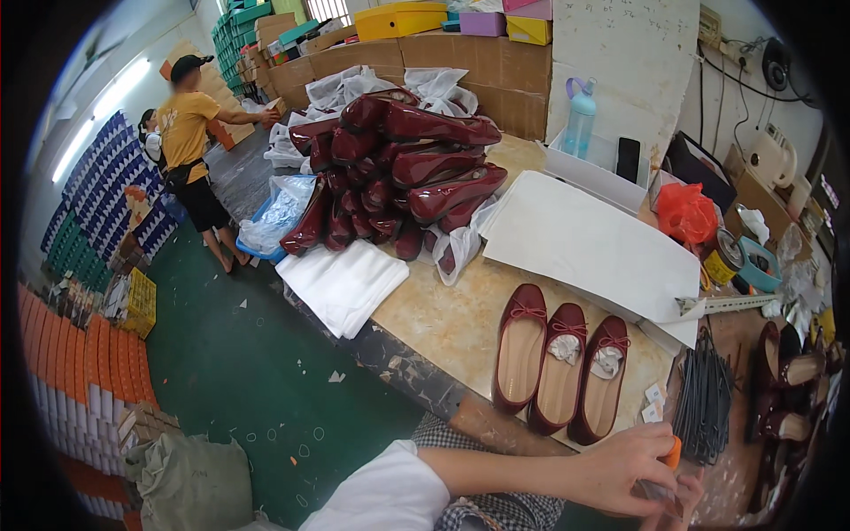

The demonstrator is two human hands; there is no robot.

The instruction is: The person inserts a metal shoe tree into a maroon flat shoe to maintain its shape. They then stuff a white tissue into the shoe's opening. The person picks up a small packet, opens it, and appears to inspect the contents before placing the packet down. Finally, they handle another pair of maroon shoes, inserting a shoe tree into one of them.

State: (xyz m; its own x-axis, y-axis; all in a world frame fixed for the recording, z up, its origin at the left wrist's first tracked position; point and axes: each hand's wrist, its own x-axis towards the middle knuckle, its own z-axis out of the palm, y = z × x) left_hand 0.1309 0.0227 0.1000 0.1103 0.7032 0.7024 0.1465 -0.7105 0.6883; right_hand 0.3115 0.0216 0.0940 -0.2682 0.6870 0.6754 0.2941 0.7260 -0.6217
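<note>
My left hand (pixel 620 469) reaches across the table's near edge, its fingers curled against an orange object (pixel 675 453) whose kind I cannot make out. Just beside it, my right hand (pixel 686 503) is blurred and partly cut off by the lower edge; what its fingers do is unclear. Three dark red ballet flats stand side by side just beyond my hands: a left one (pixel 520 350), a middle one (pixel 560 389) and a right one (pixel 604 380). Each has a small bow, and crumpled white paper sits in the middle and right ones.
A heap of glossy dark red shoes (pixel 398 164) covers the far table. Beside it lie white sheets (pixel 345 288) and large white paper (pixel 593 243). Dark strips (pixel 704 398) and small white tags (pixel 653 403) are at the right. A person in yellow (pixel 188 124) stands at the far left.
</note>
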